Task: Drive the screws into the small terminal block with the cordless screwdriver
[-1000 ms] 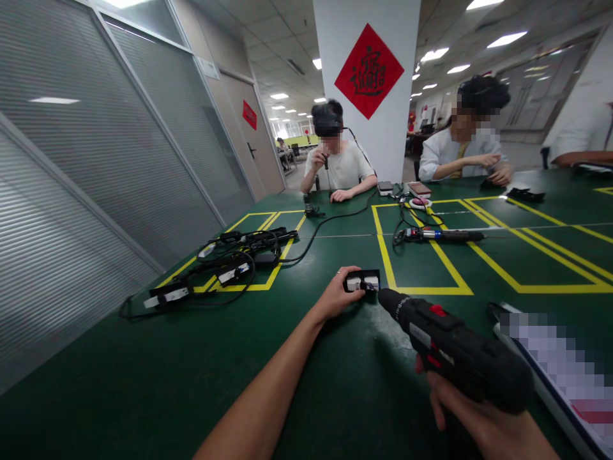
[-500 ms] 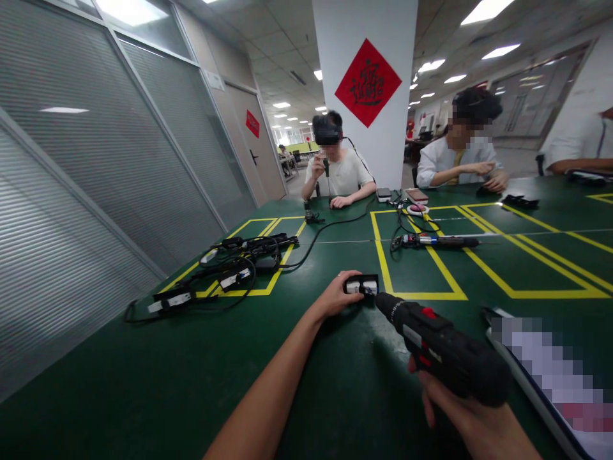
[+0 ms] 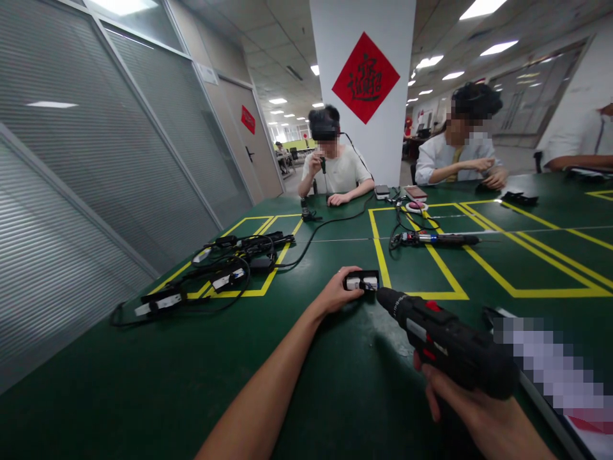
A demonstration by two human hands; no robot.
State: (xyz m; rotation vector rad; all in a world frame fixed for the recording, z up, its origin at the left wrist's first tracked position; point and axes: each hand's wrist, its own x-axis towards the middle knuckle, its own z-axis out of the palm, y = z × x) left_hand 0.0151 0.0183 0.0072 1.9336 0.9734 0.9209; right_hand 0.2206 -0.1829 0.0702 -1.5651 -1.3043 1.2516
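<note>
My left hand (image 3: pixel 338 292) is closed around the left end of a small black-and-white box-shaped part (image 3: pixel 363 282), with the fingers behind it and the thumb in front. A little blue shows inside the part near its right end. My right hand (image 3: pixel 447 390) grips the handle of a black cordless drill (image 3: pixel 445 345) with red details. The drill points left and away from me, its chuck (image 3: pixel 389 299) close to the right end of the part. Whether the bit touches the part is too small to tell.
Several black-and-white devices with cables (image 3: pixel 230 276) lie at the left on the green table (image 3: pixel 191 383). A pen-shaped electric screwdriver (image 3: pixel 445 239) rests beyond the drill. A blurred-out flat device (image 3: pixel 550 370) lies at the right. Co-workers sit across the table, one holding a screwdriver (image 3: pixel 324 167).
The drill has shifted slightly right and down at its rear, its chuck staying by the part. My left hand keeps its hold. The view has moved a little.
</note>
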